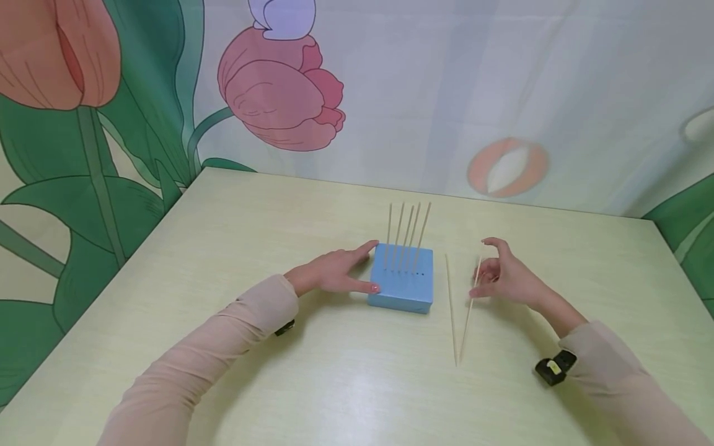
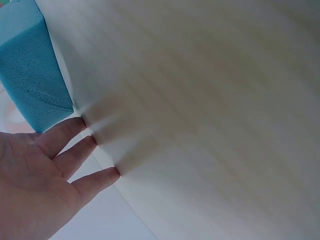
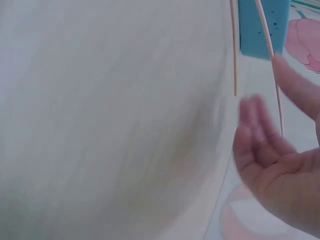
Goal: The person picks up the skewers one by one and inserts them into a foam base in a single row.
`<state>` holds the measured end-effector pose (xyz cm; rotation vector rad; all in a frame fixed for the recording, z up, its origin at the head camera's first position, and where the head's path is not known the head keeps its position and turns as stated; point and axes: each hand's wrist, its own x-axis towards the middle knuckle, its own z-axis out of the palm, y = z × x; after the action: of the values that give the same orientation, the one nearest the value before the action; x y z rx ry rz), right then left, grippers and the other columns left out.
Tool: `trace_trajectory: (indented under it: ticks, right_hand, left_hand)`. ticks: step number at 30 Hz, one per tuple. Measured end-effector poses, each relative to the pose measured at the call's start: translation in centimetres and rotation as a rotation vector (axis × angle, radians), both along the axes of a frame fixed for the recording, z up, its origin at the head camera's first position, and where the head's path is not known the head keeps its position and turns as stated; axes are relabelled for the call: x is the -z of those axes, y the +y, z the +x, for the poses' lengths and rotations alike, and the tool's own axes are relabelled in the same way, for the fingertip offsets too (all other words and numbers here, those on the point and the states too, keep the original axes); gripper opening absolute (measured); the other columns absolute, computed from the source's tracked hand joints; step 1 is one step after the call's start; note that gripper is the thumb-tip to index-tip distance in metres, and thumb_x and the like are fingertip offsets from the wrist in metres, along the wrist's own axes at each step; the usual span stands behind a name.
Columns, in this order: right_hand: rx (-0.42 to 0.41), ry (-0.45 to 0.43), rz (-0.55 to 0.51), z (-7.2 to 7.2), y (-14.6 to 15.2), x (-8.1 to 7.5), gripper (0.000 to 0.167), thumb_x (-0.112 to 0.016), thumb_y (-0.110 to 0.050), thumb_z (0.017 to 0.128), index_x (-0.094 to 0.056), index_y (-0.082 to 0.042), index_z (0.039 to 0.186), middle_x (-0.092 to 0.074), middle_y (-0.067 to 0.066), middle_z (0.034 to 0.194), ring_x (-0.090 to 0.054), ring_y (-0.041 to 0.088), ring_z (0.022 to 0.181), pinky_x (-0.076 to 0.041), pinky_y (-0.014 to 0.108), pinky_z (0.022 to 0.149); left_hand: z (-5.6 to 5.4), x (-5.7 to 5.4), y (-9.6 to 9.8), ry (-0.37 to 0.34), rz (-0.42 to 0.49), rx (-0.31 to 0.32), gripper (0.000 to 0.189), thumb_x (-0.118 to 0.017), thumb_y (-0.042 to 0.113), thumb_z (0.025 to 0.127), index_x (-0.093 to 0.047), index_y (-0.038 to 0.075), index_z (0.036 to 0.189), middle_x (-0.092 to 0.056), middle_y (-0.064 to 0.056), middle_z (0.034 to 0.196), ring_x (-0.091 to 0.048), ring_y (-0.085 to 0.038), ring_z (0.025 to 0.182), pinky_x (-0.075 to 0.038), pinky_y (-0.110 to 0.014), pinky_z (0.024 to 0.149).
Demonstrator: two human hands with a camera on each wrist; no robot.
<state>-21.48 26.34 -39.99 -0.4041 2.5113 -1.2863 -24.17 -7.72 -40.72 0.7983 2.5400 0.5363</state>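
A blue foam block (image 1: 401, 288) lies on the table with several thin wooden sticks (image 1: 399, 232) standing in a row of holes. Two dark holes show at the right end of that row. My left hand (image 1: 340, 271) rests against the block's left side, thumb and index finger spread along it; in the left wrist view its other fingers (image 2: 75, 155) reach straight down to the table. My right hand (image 1: 510, 275) holds a wooden stick (image 1: 465, 328) at its upper part, thumb across it, index finger raised. Another loose stick (image 1: 450, 297) lies between block and right hand.
The pale wooden table (image 1: 290, 384) extends around both arms. Behind its far edge hangs a curtain (image 1: 401, 111) printed with flowers. A small black device (image 1: 555, 367) is strapped at the right wrist.
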Motion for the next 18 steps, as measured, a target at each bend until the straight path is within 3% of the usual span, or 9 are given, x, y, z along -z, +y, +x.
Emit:
trace_trajectory:
  ticks: [4, 7, 14, 18]
  right_hand:
    - [0.024, -0.052, -0.153, 0.3, -0.1, -0.3, 0.090, -0.067, 0.007, 0.077, -0.003, 0.001, 0.140, -0.064, 0.018, 0.087, -0.064, 0.015, 0.075, -0.050, 0.024, 0.070]
    - [0.043, -0.032, -0.196, 0.6, -0.2, -0.6, 0.089, -0.065, 0.010, 0.077, -0.005, -0.002, 0.142, -0.064, 0.018, 0.086, -0.065, 0.016, 0.075, -0.051, 0.025, 0.070]
    - [0.026, 0.077, -0.260, 1.2, -0.2, -1.6, 0.084, -0.056, 0.016, 0.080, -0.008, -0.006, 0.145, -0.062, 0.026, 0.087, -0.065, 0.019, 0.071, -0.052, 0.030, 0.063]
    - [0.033, 0.150, -0.266, 1.5, -0.2, -2.1, 0.083, -0.059, 0.010, 0.082, -0.010, -0.011, 0.146, -0.064, 0.021, 0.086, -0.065, 0.017, 0.069, -0.050, 0.029, 0.058]
  left_hand:
    - [0.0, 0.0, 0.0, 0.001, -0.002, 0.001, 0.097, -0.054, 0.065, 0.078, -0.001, 0.023, 0.148, -0.031, -0.006, 0.145, -0.033, -0.025, 0.130, -0.029, -0.040, 0.102]
    - [0.0, 0.1, -0.1, 0.001, 0.005, 0.004, 0.097, -0.054, 0.065, 0.078, -0.001, 0.022, 0.148, -0.031, -0.006, 0.145, -0.033, -0.025, 0.130, -0.029, -0.040, 0.102]
    - [0.0, 0.1, 0.0, 0.002, 0.001, 0.001, 0.097, -0.054, 0.065, 0.078, 0.000, 0.023, 0.148, -0.031, -0.005, 0.145, -0.033, -0.024, 0.129, -0.029, -0.040, 0.102]
    - [0.0, 0.1, 0.1, 0.001, -0.003, 0.002, 0.097, -0.054, 0.064, 0.078, -0.001, 0.022, 0.148, -0.031, -0.006, 0.145, -0.033, -0.024, 0.130, -0.029, -0.040, 0.103]
